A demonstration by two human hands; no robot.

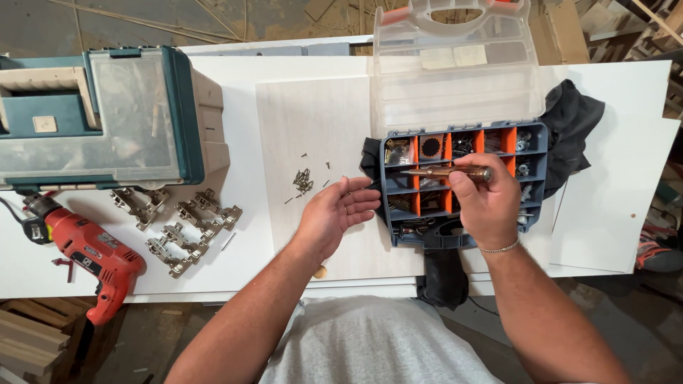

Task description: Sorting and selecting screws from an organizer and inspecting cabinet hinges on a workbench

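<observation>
A slender brown tool [447, 171], rod-shaped with a metal end, lies level across the open organiser case [455, 186], just above its orange-walled compartments. The right hand [484, 203] grasps it, fingers curled over the shaft near the metal end; a thin bracelet [499, 249] circles that wrist. The left hand [340, 210] hovers palm-up just left of the case, fingers released and slightly curved, holding nothing, its fingertips near the pointed end of the tool.

The case is blue-grey, its compartments filled with small hardware (individual pieces too small to tell), and its clear lid [455, 67] stands folded back behind it. A dark cloth [573, 117] lies under and to the right of the case. Case and hands sit over a pale wooden panel [313, 121] resting on a white worktable [612, 213]. On the panel, near the left hand, lies a small heap of screws [304, 180], with a few scattered about it. Farther left on the table lie several metal cabinet hinges [178, 224], a red power drill [96, 259], and a teal toolbox [107, 117] with a clear lid panel.
</observation>
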